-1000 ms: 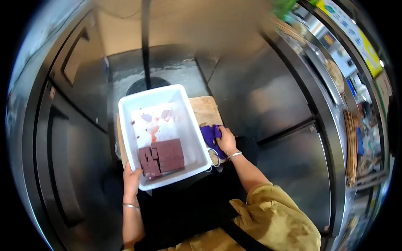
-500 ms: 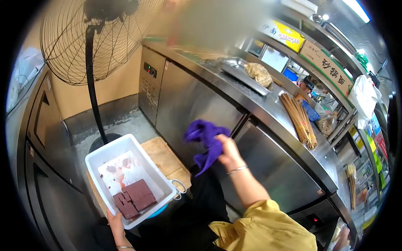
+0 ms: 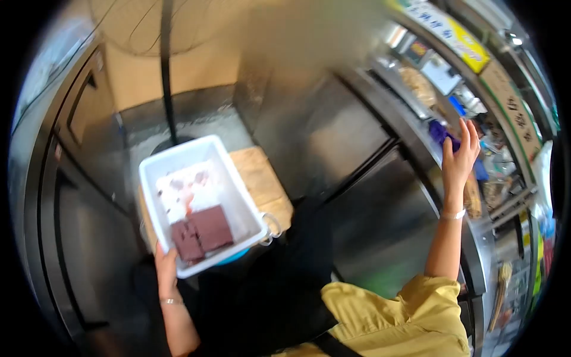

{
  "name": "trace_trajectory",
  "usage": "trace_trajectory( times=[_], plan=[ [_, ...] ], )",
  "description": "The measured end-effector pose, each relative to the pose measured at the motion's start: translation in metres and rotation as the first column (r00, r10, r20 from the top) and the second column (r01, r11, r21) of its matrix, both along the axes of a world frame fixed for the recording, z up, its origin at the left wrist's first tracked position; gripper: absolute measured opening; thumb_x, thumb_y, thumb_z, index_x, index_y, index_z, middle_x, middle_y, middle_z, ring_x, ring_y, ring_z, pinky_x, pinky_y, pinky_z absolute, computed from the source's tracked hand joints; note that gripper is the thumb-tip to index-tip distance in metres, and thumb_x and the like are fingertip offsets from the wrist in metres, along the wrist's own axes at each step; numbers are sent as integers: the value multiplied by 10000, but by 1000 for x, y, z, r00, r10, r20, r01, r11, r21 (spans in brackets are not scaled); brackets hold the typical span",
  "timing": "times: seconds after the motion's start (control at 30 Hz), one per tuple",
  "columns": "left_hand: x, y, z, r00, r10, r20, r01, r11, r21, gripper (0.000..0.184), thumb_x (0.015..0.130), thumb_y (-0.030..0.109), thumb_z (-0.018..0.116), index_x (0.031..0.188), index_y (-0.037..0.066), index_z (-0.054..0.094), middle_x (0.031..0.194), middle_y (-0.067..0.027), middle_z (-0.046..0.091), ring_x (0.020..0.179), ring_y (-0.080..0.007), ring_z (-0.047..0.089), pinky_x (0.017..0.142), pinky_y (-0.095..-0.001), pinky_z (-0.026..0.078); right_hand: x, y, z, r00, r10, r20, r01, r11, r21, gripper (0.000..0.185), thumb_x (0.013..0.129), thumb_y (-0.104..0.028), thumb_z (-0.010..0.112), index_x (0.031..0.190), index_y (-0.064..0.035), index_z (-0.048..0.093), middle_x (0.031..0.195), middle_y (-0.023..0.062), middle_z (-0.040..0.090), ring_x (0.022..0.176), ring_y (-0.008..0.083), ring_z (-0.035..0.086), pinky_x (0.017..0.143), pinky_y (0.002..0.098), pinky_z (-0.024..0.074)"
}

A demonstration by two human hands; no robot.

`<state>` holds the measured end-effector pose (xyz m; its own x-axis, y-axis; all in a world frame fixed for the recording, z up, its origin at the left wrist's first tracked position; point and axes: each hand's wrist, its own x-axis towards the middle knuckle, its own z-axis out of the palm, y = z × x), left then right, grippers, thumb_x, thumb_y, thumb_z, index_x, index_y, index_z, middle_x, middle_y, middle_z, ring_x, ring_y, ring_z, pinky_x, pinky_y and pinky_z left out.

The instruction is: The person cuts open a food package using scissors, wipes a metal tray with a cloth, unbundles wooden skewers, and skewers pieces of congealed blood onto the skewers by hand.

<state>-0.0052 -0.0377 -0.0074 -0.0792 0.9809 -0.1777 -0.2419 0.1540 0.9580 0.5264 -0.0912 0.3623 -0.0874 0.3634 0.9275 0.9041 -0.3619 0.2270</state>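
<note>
My left hand (image 3: 167, 269) is closed on the near left corner of a white plastic tub (image 3: 242, 209). Inside the tub lie smooth dark red-brown blocks (image 3: 210, 228), cut into several pieces, with reddish wet smears toward the far end. Far to the right, my right hand (image 3: 460, 156) reaches over the steel counter, fingers stretched and apart. A purple cloth (image 3: 439, 132) lies just beyond that hand, partly covered by it; whether they touch I cannot tell.
Beneath the tub is a wooden board (image 3: 256, 178), with looped handles (image 3: 272, 228) at the tub's corner. A fan's black pole (image 3: 167, 77) rises behind. Steel cabinets (image 3: 375, 220) line the right; bundled sticks (image 3: 473, 196) and a bagged item (image 3: 417, 85) sit on the counter (image 3: 427, 172).
My right hand has swung right and up from the cabinet front to the counter and let go of the purple cloth there. My left hand stays on the tub; the view has shifted.
</note>
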Motion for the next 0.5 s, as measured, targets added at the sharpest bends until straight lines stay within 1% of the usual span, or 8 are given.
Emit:
trace_trajectory(
  times=[0.03,0.07,0.13,0.2,0.23,0.33,0.4,0.5],
  plan=[
    [-2,0,0,1000,11,-23,-11,1000,-5,540,742,-21,427,1282,-32,423,1159,-120,546,1045,-211,525,905,-304,402,-37,5,-21,965,257,-50,-261,961,-89,383,728,0,556,1107,-42,580,1143,177,558,1063,343,511,938,429,385],
    [1,2,1,999,11,-34,-11,1000,7,535,740,-25,435,1275,-30,432,1133,-109,562,1021,-200,532,886,-295,410,-74,6,-58,840,389,-379,-477,861,-174,348,710,3,571,1054,-42,595,1043,153,596,974,322,552,875,416,429],
    [4,1,10,999,6,-49,-7,1000,-20,531,731,-33,431,1262,-35,442,1123,-112,568,1013,-202,539,882,-293,414,-115,18,-140,819,320,-476,-537,718,-443,308,692,-42,606,1000,-54,606,973,139,613,896,324,567,815,404,456],
    [6,2,17,998,0,-58,-2,999,-33,527,722,-40,426,1249,-41,451,1113,-115,575,1005,-204,547,878,-291,417,-125,34,-241,600,198,-775,-769,410,-491,259,707,-105,625,956,-41,596,907,167,596,886,344,555,801,420,459],
    [6,1,17,998,3,-61,-5,1000,-26,526,713,-47,422,1238,-45,459,1104,-116,580,995,-208,555,874,-291,420,-129,40,-293,593,102,-799,-777,332,-534,253,722,-149,632,942,-32,587,886,184,586,900,352,547,795,428,457],
    [7,2,15,999,15,-50,-17,999,-30,528,689,-57,418,1214,-42,480,1080,-115,590,976,-215,568,862,-293,428,-167,45,-344,550,161,-820,-815,318,-484,366,715,-228,674,1013,-49,559,910,184,560,890,356,545,784,433,452],
    [5,3,13,993,-1,-116,-6,998,-60,592,636,-52,406,1225,-55,461,1103,-141,577,1016,-252,561,889,-315,430,-182,50,-361,708,197,-679,-685,427,-591,382,703,-259,683,997,-60,545,899,144,546,887,322,544,755,434,446],
    [7,3,17,993,-2,-119,-5,998,-60,596,637,-53,407,1230,-49,460,1100,-134,579,1013,-247,564,886,-310,431,-185,63,-373,763,87,-641,-598,472,-648,387,691,-289,690,968,-70,531,903,114,536,888,292,543,739,427,438]
  ],
)
